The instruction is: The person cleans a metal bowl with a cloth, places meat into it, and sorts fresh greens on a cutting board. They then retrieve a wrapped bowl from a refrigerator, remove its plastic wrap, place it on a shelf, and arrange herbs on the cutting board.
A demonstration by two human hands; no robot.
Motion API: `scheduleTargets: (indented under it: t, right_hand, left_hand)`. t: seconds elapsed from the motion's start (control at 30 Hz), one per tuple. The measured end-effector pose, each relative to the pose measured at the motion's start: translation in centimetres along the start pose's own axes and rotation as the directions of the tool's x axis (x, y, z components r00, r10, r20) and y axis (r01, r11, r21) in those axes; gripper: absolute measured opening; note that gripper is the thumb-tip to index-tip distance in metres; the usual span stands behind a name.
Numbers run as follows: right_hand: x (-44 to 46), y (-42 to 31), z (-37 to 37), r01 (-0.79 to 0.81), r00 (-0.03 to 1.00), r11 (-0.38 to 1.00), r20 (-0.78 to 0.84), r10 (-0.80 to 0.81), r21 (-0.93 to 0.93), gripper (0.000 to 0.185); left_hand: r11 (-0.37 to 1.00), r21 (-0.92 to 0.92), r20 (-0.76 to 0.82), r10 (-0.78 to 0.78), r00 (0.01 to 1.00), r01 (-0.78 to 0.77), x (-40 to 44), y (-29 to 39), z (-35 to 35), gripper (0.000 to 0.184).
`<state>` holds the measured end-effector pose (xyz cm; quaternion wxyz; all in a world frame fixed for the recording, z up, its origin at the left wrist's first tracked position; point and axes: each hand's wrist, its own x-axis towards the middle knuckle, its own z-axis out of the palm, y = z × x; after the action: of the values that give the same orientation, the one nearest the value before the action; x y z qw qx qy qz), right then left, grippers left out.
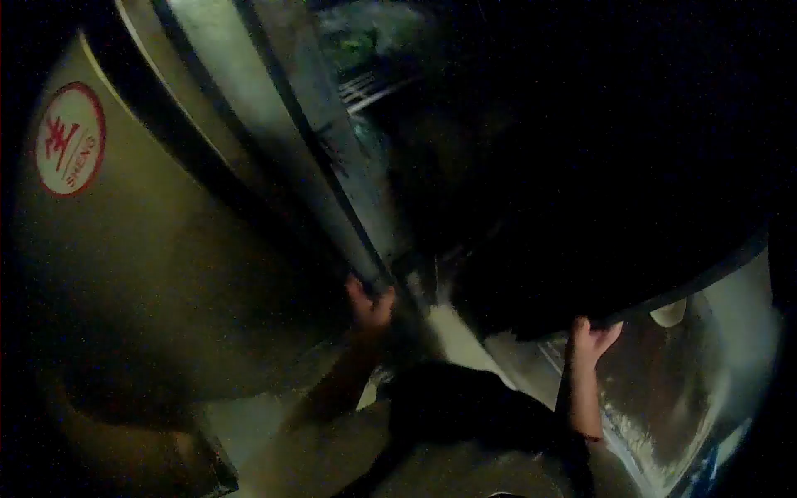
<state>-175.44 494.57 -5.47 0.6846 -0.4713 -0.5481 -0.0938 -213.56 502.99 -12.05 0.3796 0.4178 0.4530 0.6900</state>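
Note:
The view is very dark and blurred. At the lower end of a long pale door edge (320, 191), my left hand (371, 307) has its thumb and fingers curled about the rim. That edge borders a large olive-brown panel (158, 274) bearing a round white sticker (70, 139) with a red ring, a red character and "SHENG". My right hand (591, 340) grips the lower edge of a wide, nearly black panel (598, 241). Most of that panel's surface is lost in shadow.
Between the panels, a dark interior shows a wire rack (374, 91) and blurred greenish contents (365, 37). A pale strip (465, 344) runs below it. At the lower right lies a brownish, shiny surface (664, 398) with a light border.

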Motion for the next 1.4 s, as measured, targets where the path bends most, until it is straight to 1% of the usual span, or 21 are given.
scheduleTargets:
  t: [0.03, 0.17, 0.23, 0.3, 0.4, 0.43, 0.53, 0.63, 0.8, 0.83, 0.9, 0.97, 1.0, 1.07, 1.1, 1.13, 1.17, 1.2, 1.27, 1.37, 1.4]
  right_hand:
    - [0.6, -1.2, 0.6, -0.039, 0.999, 0.999, 0.018, 0.038, 0.027, 0.075]
    - [3.2, -3.2, 0.9, -0.108, 0.987, 0.993, 0.128, 0.102, 0.047, 0.075]
    - [5.4, -4.4, 1.2, -0.073, 0.990, 0.994, 0.129, 0.063, 0.079, 0.063]
    - [6.2, -4.1, 1.4, -0.139, 0.987, 0.967, 0.110, 0.118, 0.212, 0.057]
    - [7.0, -4.2, 2.0, -0.268, 0.961, 0.891, 0.161, 0.224, 0.366, 0.071]
    - [8.0, -5.0, 2.1, -0.221, 0.970, 0.918, 0.173, 0.171, 0.329, 0.080]
    - [9.3, -5.6, 2.6, -0.196, 0.964, 0.928, 0.235, 0.124, 0.316, 0.094]
    - [8.9, -4.7, 2.5, -0.189, 0.957, 0.932, 0.269, 0.105, 0.308, 0.097]
    - [7.7, -5.1, 0.9, -0.357, 0.929, 0.798, 0.272, 0.250, 0.486, 0.069]
    - [8.3, -5.6, 0.7, -0.500, 0.862, 0.689, 0.379, 0.336, 0.526, 0.070]
    - [8.0, -4.2, 0.6, -0.429, 0.892, 0.808, 0.328, 0.310, 0.404, 0.067]
    - [8.8, -5.2, 1.4, -0.552, 0.831, 0.660, 0.404, 0.383, 0.510, 0.064]
    - [8.2, -4.1, 2.1, -0.523, 0.845, 0.733, 0.376, 0.380, 0.435, 0.061]
    - [9.7, -6.2, 1.5, -0.026, 0.998, 0.913, 0.065, 0.000, 0.407, 0.054]
    - [10.1, -6.6, 2.1, 0.238, 0.971, 0.912, -0.090, -0.220, 0.334, 0.052]
    - [9.2, -4.8, 3.9, 0.499, 0.863, 0.743, -0.339, -0.375, 0.447, 0.060]
    - [8.8, -3.8, 3.1, 0.593, 0.797, 0.588, -0.295, -0.527, 0.550, 0.062]
    - [8.4, -2.9, 2.4, 0.619, 0.708, 0.417, -0.242, -0.664, 0.666, 0.065]
    - [4.0, -2.7, 4.6, 0.464, 0.619, 0.545, 0.185, -0.764, 0.698, 0.052]
    - [-1.5, -5.8, 13.1, 0.211, 0.810, 0.884, 0.432, -0.397, 0.417, 0.049]
    - [-1.7, -4.2, 15.9, -0.057, 0.839, 0.899, 0.508, -0.193, 0.434, 0.050]
  left_hand:
    - [0.998, 0.060, 0.024, 0.029, 0.999, -0.030, 1.5, 5.8, -0.7, 0.077]
    - [0.932, 0.361, -0.019, 0.013, 1.000, -0.005, 1.8, 3.4, -2.3, 0.078]
    - [0.946, 0.270, -0.068, -0.168, 0.983, 0.180, 1.7, 7.7, -0.3, 0.078]
    - [0.911, 0.389, -0.106, -0.103, 0.989, 0.137, 2.2, 6.6, 0.0, 0.077]
    - [0.510, 0.849, 0.042, 0.197, 0.979, -0.139, 1.3, 2.2, -2.6, 0.074]
    - [0.475, 0.863, 0.082, 0.197, 0.977, -0.169, -0.6, 2.6, -2.6, 0.074]
    - [0.558, 0.820, 0.090, 0.096, 0.991, -0.129, -9.2, 5.1, -2.2, 0.073]
    - [0.566, 0.818, -0.034, -0.132, 0.991, 0.103, -22.3, 5.4, -5.8, 0.072]
    - [0.093, 0.767, -0.526, -0.477, 0.704, 0.635, -48.7, 10.7, -16.8, 0.071]
    - [-0.006, 0.697, -0.631, -0.482, 0.608, 0.717, -52.8, 12.9, -17.9, 0.071]
    - [-0.124, 0.526, -0.796, -0.422, 0.435, 0.841, -58.5, 16.1, -19.7, 0.070]
    - [-0.163, 0.367, -0.889, -0.350, 0.294, 0.916, -60.7, 18.2, -21.1, 0.070]
    - [-0.167, 0.305, -0.917, -0.316, 0.242, 0.938, -61.6, 18.7, -21.5, 0.070]
    - [-0.127, 0.223, -0.946, -0.266, 0.184, 0.966, -61.8, 18.5, -22.1, 0.070]
    - [-0.095, 0.204, -0.951, -0.256, 0.174, 0.974, -61.2, 17.8, -22.4, 0.070]
    - [-0.062, 0.191, -0.952, -0.254, 0.170, 0.980, -60.2, 16.4, -22.9, 0.069]
    - [-0.032, 0.190, -0.948, -0.266, 0.174, 0.981, -59.3, 14.6, -23.2, 0.069]
    - [0.022, 0.208, -0.934, -0.294, 0.205, 0.978, -58.1, 13.5, -23.4, 0.069]
    - [0.125, 0.252, -0.896, -0.343, 0.280, 0.960, -53.8, 8.6, -24.7, 0.069]
    - [0.464, 0.283, -0.768, -0.414, 0.488, 0.839, -44.2, -0.2, -26.9, 0.069]
    - [0.792, 0.113, -0.611, -0.421, 0.671, 0.600, -39.6, -3.5, -28.0, 0.069]
